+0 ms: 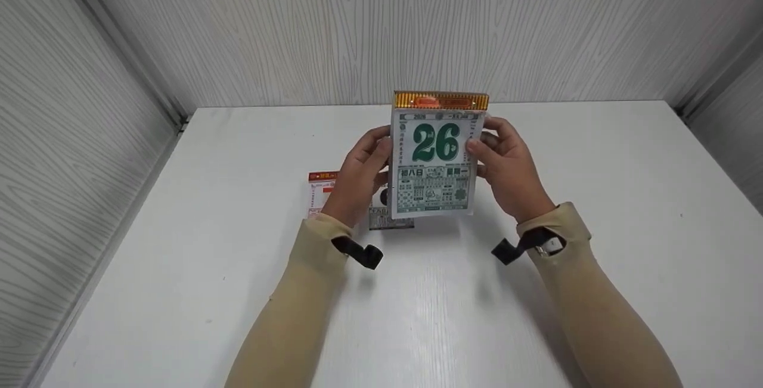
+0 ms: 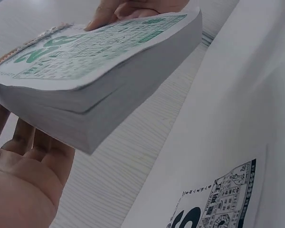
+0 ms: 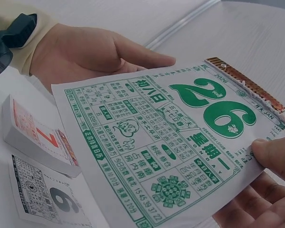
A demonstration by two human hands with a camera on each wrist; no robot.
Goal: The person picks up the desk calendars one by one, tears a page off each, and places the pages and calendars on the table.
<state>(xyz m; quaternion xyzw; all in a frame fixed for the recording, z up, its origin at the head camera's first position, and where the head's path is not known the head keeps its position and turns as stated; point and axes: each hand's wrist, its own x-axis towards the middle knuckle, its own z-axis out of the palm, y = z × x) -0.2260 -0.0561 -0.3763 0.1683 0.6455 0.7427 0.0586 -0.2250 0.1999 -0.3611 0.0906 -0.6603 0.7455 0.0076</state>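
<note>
A thick tear-off calendar (image 1: 434, 164) with a green 26 on its top page and an orange-gold header strip is held up above the table. My left hand (image 1: 357, 176) supports it at the left edge, fingers behind the pad, as the left wrist view shows. At the opposite edge my right hand (image 1: 506, 164) grips it, thumb on the front page and fingers underneath. The pad's thick page block (image 2: 133, 85) shows in the left wrist view. Lower on the table lies a smaller calendar pad with a red 7 (image 3: 40, 135), partly hidden behind my left hand in the head view.
A loose calendar page with a black numeral (image 3: 47, 192) lies beside the small pad, partly under the held calendar in the head view. The white table (image 1: 179, 292) meets wood-grain panels (image 1: 334, 30) at the back and sides. Each wrist wears a black strap mount (image 1: 357, 251).
</note>
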